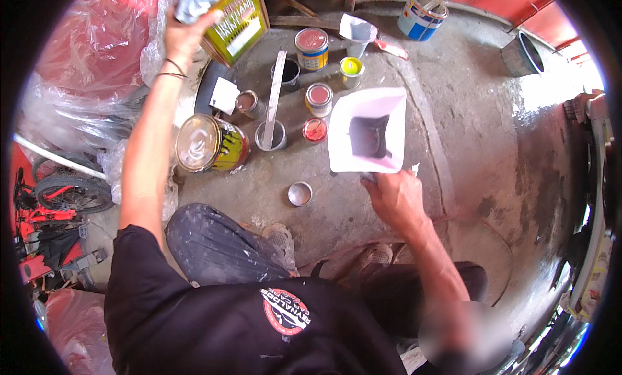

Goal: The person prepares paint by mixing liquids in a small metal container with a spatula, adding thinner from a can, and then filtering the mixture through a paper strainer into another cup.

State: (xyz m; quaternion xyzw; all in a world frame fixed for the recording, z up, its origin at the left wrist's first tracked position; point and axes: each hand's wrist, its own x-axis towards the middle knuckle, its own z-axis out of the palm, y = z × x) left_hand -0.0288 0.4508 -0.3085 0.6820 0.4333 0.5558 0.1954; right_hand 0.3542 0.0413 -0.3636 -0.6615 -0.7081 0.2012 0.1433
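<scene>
My left hand (pixel 186 38) reaches far to the upper left, closed on a crumpled pale-blue cloth (pixel 196 4) at the top of a green and yellow rectangular tin (pixel 238 28). The cloth partly hides its fingers. Closer in, my right hand (pixel 402 203) grips the lower edge of a white, wide-mouthed paint strainer (pixel 342 132). Grey shows at the bottom of its inside, and its underside is hidden. Left of the strainer are a small red-topped tin (pixel 315 130), a reddish-lidded can (pixel 319 100), and a clear cup (pixel 278 142) with a long stir stick (pixel 275 100) leaning in it.
A large round can (pixel 201 145) stands by my left knee, near a small grey cup (pixel 300 193). Behind are a yellow-filled cup (pixel 351 70), another paint can (pixel 311 51), a white paper strainer (pixel 357 28), and a blue-white bucket (pixel 422 19). Plastic sheeting (pixel 97 45) hangs left.
</scene>
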